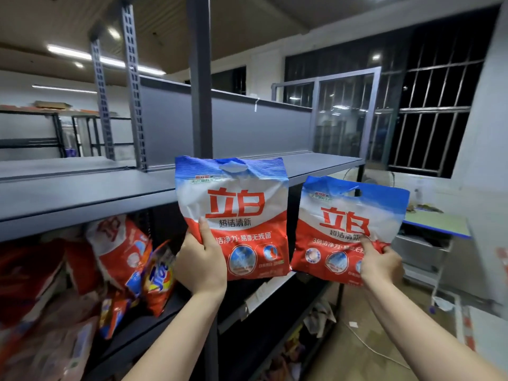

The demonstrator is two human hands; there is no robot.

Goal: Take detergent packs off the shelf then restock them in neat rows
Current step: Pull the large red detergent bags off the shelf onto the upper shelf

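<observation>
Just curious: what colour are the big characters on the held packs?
Red, on white; head view, left pack.

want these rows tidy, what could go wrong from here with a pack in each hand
Each hand grips only a bottom corner: left hand on the left pack, right hand on the right pack, so a top-heavy pack may flop or slip. Set down on the bare upper shelf, these soft bags may topple.
</observation>
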